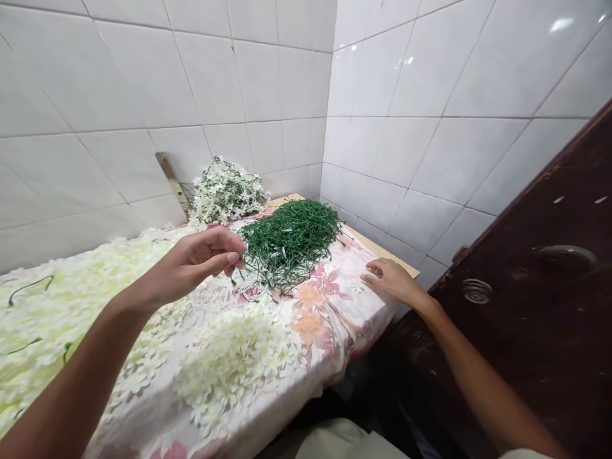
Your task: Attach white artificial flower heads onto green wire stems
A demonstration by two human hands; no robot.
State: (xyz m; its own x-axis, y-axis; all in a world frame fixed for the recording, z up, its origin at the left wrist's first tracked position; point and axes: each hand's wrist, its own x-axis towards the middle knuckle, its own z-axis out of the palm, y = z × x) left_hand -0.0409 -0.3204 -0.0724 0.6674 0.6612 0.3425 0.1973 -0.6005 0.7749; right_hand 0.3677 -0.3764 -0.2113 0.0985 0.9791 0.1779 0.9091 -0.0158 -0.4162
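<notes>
My left hand (210, 258) is pinched closed, thumb against forefinger, at the left edge of a heap of green plastic flower stems (291, 236). Something small may be between its fingertips, but it blends with the stems behind. My right hand (393, 280) hovers over or rests on the cloth's right side, fingers loosely curled and apart, holding nothing visible. A small white flower (357, 287) lies just left of it. In front of the stems is a pile of loose white artificial blossoms (239, 360). White stem pieces (210, 305) lie between the two heaps.
Pale yellow-white blossoms (33, 319) spread over the table's left part. A bunch of white flowers with stems (229, 191) stands against the tiled wall by a metal bracket (171, 182). Floral cloth (329, 319) covers the table. A dark door (535, 306) is close on the right.
</notes>
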